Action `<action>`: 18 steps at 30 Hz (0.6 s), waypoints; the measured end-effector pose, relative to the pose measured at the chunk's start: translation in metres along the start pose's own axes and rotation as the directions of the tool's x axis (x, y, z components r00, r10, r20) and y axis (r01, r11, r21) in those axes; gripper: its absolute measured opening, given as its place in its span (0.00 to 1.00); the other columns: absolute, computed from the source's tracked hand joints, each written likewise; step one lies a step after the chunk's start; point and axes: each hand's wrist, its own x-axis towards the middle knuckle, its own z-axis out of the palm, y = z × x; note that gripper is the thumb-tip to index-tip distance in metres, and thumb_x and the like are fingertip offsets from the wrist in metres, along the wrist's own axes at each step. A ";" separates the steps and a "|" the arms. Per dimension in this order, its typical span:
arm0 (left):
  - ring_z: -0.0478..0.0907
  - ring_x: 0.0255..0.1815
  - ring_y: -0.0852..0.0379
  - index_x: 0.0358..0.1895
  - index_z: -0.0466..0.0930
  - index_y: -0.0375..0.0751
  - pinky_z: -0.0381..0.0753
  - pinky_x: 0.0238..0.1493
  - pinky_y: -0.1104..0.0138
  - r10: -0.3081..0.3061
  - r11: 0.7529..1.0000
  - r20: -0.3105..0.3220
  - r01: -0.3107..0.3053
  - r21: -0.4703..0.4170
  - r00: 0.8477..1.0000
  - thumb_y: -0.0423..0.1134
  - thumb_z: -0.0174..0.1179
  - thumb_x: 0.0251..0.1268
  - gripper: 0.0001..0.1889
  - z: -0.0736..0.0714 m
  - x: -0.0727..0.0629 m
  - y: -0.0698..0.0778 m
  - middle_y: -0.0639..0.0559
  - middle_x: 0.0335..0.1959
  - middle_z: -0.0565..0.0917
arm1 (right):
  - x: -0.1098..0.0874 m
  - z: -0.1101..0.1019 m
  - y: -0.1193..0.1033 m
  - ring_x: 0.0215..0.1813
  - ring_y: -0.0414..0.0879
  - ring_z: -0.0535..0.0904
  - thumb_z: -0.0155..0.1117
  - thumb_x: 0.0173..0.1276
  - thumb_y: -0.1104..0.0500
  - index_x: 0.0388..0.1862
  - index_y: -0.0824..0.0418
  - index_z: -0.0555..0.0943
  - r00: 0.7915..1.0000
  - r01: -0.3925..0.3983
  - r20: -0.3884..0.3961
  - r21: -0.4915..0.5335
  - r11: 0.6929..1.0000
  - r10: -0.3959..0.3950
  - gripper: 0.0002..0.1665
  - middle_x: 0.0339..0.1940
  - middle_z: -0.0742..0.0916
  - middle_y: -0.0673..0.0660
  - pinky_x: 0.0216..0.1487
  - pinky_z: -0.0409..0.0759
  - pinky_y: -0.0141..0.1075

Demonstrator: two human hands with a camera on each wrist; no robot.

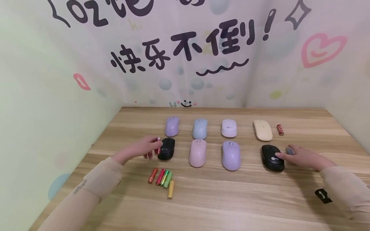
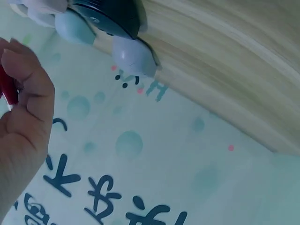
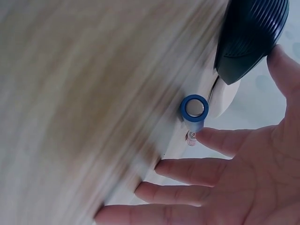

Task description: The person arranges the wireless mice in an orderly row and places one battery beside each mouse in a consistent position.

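My left hand (image 1: 144, 147) pinches a red battery (image 1: 158, 145) above the table, beside the left black mouse (image 1: 167, 147). In the left wrist view, curled fingers partly hide that battery. Over at the right, my right hand (image 1: 306, 157) is spread, its thumb on the edge of the right black mouse (image 1: 272, 157). A blue battery (image 3: 194, 108) lies beside this mouse, its round metal end facing the wrist camera. The index fingertip meets the battery's side, while the other fingers reach straight toward the tabletop.
Several pastel mice, including a pink mouse (image 1: 198, 153) and a cream mouse (image 1: 263, 130), stand in two rows. Another red battery (image 1: 280, 129) lies at the back right. Several coloured batteries, among them a yellow battery (image 1: 171, 190), lie front left. A black tag (image 1: 323, 195) is near the right sleeve.
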 end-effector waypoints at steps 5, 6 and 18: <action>0.72 0.16 0.58 0.33 0.72 0.35 0.74 0.22 0.66 -0.037 0.999 -0.038 0.035 -0.037 0.999 0.45 0.46 0.70 0.16 -0.009 0.040 0.008 0.47 0.27 0.78 | 0.000 -0.002 -0.001 0.55 0.80 0.61 0.42 0.67 0.34 0.61 0.84 0.53 1.000 -0.002 -0.009 0.003 1.000 0.002 0.53 0.57 0.62 0.87 0.49 0.65 0.63; 0.72 0.15 0.59 0.33 0.72 0.35 0.74 0.22 0.67 -0.049 0.998 -0.052 0.047 -0.032 0.997 0.45 0.46 0.70 0.16 -0.010 0.048 0.011 0.47 0.26 0.78 | 0.000 -0.002 -0.001 0.56 0.80 0.60 0.42 0.67 0.34 0.61 0.84 0.53 1.000 -0.003 -0.008 0.005 1.000 0.003 0.53 0.57 0.62 0.87 0.49 0.65 0.63; 0.71 0.16 0.60 0.20 0.78 0.38 0.67 0.21 0.71 -0.075 0.953 -0.312 0.161 0.258 0.947 0.47 0.54 0.64 0.19 0.000 0.136 0.041 0.53 0.15 0.76 | -0.002 0.002 0.001 0.56 0.80 0.60 0.44 0.66 0.33 0.63 0.84 0.51 1.000 -0.028 -0.009 0.029 0.999 0.028 0.55 0.57 0.63 0.86 0.49 0.65 0.63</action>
